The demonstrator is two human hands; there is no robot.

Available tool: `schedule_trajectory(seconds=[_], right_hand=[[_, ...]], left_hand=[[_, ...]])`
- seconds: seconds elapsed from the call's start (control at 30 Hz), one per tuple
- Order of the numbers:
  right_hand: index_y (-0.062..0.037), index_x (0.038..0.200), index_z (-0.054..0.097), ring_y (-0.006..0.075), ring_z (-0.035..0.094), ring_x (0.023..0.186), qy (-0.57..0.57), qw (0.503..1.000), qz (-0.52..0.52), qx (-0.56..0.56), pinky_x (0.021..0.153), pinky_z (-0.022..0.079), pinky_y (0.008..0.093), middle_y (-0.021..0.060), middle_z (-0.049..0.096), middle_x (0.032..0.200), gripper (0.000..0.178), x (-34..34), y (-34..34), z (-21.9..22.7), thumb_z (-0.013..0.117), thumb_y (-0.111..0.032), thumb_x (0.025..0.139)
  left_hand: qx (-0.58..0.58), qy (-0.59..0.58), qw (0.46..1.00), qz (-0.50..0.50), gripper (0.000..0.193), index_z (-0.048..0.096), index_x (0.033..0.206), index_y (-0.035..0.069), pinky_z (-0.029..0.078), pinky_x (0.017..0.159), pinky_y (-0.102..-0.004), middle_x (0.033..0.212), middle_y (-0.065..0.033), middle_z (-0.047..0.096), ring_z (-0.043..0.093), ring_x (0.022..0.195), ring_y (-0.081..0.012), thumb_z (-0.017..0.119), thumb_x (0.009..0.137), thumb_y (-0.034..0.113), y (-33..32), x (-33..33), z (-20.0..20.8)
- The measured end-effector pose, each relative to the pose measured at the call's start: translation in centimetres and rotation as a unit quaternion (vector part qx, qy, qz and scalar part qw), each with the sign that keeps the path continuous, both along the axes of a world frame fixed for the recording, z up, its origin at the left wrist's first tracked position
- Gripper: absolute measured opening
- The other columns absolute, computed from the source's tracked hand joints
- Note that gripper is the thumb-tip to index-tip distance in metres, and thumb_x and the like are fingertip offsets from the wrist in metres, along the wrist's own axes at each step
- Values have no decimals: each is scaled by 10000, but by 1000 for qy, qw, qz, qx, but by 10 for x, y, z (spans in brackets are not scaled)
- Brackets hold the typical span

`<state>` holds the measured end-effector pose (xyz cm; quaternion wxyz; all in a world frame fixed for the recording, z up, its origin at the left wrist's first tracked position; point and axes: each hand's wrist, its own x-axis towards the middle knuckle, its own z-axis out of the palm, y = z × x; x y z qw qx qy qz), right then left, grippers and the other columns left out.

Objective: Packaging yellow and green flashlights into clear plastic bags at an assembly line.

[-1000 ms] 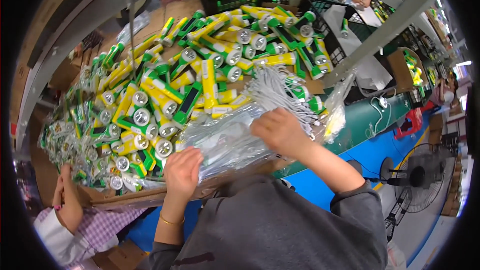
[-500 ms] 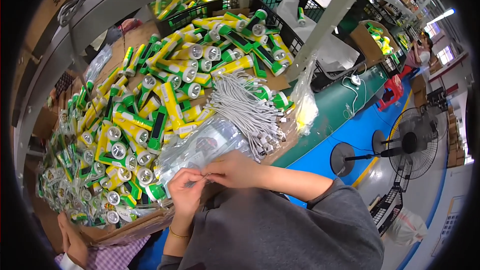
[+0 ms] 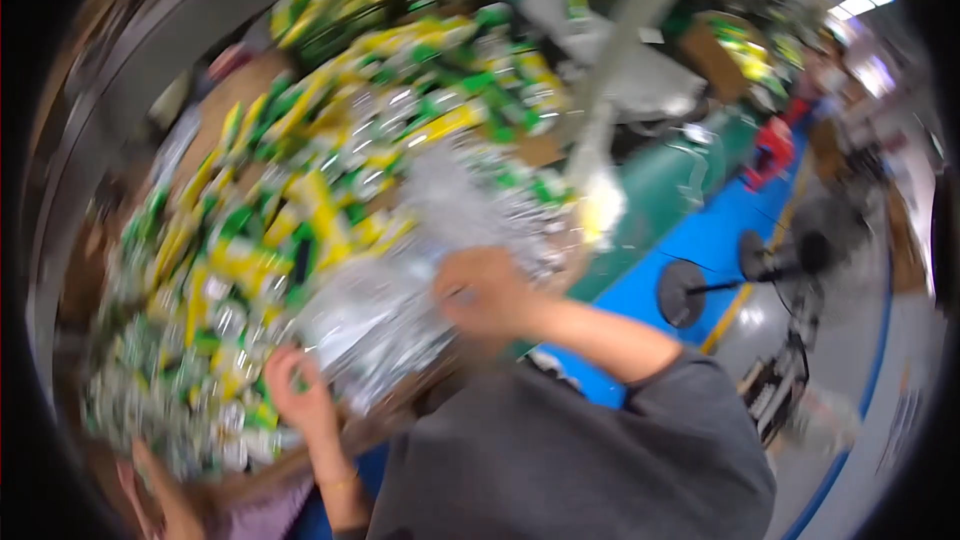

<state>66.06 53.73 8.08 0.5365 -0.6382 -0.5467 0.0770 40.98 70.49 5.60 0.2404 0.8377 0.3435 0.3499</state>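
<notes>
My left hand (image 3: 301, 395) is at the near edge of a heap of yellow-and-green flashlights (image 3: 318, 205). Its fingers curve apart from the thumb, and I see nothing between them. To its right, my right hand (image 3: 482, 290) hovers over the right end of a stack of clear plastic bags (image 3: 375, 305). Blur smears its curled fingers, so whether it holds anything is unclear. Just beyond it lies a bundle of white cables (image 3: 455, 185).
A co-worker's hand (image 3: 165, 490) is at the lower left, beside bagged flashlights (image 3: 140, 390). Black crates stand behind the heap. A grey post (image 3: 630, 30) rises by the green tabletop (image 3: 665, 195). A floor fan (image 3: 810, 250) stands to the right.
My hands have come apart from their pinch together. The left has gone left and down towards the flashlights, the right up and slightly right. The whole view is now blurred.
</notes>
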Motion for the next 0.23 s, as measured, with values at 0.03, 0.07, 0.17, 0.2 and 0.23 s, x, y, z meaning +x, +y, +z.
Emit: schedule_trajectory(seconds=[0.03, 0.07, 0.17, 0.2, 0.23], right_hand=[[-77, 760, 649, 270, 643, 674, -10, 987, 11, -158, 611, 504, 387, 81, 643, 750, 89, 11, -4, -2, 654, -63, 672], [-111, 843, 710, 320, 653, 749, -98, 949, 57, -295, 678, 516, 433, 123, 667, 822, 142, 25, -5, -13, 673, -189, 730], [-111, 833, 718, 316, 652, 754, -97, 962, 17, -253, 682, 514, 415, 128, 673, 819, 172, 36, 39, -11, 689, -264, 757], [-99, 806, 705, 307, 649, 743, -88, 975, -25, -202, 669, 510, 389, 120, 666, 788, 179, 35, 71, -9, 699, -273, 766], [-99, 806, 705, 307, 649, 743, -87, 976, -16, -198, 669, 510, 389, 120, 666, 788, 179, 28, 77, -8, 699, -273, 766]], left_hand=[[-1, 10, 1000, -5, 62, 612, 860, 8, 456, 868, -358, 954, -129, 643, 597, 923, -286, 631, 802, 21, -1, 7, 3], [-20, -28, 999, -37, 69, 637, 845, 2, 462, 862, -344, 979, -136, 653, 607, 937, -279, 657, 782, 22, -7, 10, -2], [-58, 26, 997, -32, 77, 706, 832, 25, 487, 822, -340, 1033, -145, 662, 622, 977, -262, 695, 756, 38, -20, 10, 2], [-56, 29, 998, -24, 77, 706, 832, 25, 487, 822, -340, 1033, -145, 662, 622, 977, -262, 695, 756, 38, -22, 7, 1], [-124, -12, 992, -9, 103, 721, 872, 44, 488, 841, -348, 1048, -136, 667, 624, 975, -273, 700, 772, 49, -23, 1, 1]])
